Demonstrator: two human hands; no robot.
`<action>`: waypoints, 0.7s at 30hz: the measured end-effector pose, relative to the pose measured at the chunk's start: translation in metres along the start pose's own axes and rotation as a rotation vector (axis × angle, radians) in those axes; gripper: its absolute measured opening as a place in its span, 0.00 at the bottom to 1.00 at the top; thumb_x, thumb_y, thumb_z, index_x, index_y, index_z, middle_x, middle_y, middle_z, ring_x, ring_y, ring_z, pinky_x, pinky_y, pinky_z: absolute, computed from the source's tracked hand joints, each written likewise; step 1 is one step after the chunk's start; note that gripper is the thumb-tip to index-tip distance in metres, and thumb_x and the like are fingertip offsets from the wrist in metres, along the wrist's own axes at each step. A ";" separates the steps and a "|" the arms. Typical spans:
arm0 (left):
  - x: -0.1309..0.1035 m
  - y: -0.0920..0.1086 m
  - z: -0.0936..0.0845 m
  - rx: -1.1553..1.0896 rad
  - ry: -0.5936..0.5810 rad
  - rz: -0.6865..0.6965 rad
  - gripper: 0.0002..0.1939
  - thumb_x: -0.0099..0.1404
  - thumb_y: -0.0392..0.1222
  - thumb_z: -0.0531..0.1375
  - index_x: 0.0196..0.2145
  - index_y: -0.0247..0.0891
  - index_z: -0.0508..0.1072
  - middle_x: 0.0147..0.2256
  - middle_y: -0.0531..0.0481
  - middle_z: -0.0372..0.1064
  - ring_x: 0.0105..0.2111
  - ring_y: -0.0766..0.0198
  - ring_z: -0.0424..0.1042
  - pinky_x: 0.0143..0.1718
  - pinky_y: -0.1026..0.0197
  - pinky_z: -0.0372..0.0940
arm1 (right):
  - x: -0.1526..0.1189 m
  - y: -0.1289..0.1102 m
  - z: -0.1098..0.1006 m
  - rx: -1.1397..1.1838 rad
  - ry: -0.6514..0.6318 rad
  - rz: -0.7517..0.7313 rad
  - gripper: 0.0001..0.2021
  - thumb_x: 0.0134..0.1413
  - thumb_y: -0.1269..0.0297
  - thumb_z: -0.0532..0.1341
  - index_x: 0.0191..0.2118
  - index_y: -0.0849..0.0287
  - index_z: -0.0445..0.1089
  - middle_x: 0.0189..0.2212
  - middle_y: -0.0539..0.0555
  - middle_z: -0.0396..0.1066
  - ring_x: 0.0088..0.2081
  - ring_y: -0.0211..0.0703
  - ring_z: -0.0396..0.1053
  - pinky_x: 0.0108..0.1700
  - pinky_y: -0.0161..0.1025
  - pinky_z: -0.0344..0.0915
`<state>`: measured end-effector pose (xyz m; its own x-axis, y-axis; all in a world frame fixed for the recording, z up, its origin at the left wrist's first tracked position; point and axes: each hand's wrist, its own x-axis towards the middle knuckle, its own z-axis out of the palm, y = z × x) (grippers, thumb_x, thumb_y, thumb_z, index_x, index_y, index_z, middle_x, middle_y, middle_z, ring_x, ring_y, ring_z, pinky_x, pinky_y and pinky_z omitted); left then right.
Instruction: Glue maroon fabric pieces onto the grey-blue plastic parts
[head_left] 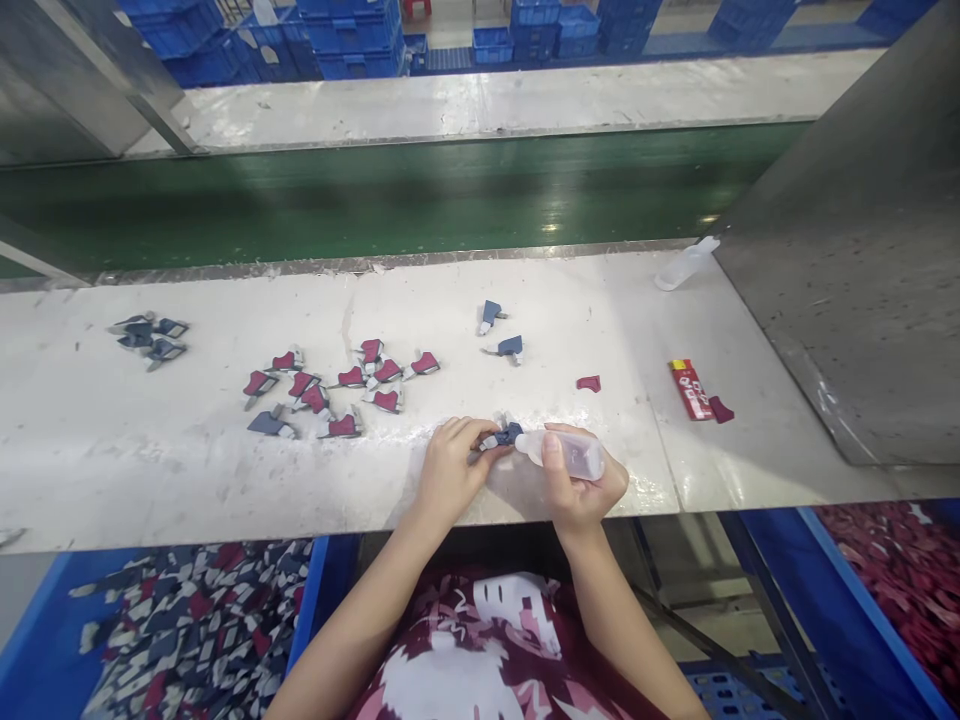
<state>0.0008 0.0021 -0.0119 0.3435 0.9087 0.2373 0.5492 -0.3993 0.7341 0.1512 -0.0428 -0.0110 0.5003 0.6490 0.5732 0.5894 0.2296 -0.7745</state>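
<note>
Bottle (577,456), gripped by right hand (583,498), points nine o'clock at part (511,433) pinched by left hand (454,465); likely dispensing, needing steady squeeze next.

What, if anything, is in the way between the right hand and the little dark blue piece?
Only the translucent bottle that the right hand holds; its tip is at the dark blue piece, though contact is too small to tell. The left hand grips the piece from the other side. Nothing else visible blocks the gap.
</note>
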 end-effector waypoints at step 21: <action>0.000 -0.001 0.000 -0.005 -0.004 0.000 0.10 0.61 0.37 0.70 0.39 0.39 0.76 0.34 0.51 0.76 0.34 0.59 0.73 0.39 0.57 0.66 | -0.001 0.002 0.003 0.055 -0.001 -0.005 0.05 0.57 0.65 0.65 0.37 0.59 0.76 0.29 0.52 0.78 0.28 0.43 0.77 0.29 0.37 0.72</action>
<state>0.0000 0.0023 -0.0133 0.3465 0.9083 0.2346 0.5455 -0.3985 0.7373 0.1504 -0.0405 -0.0139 0.4968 0.6487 0.5765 0.5562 0.2720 -0.7853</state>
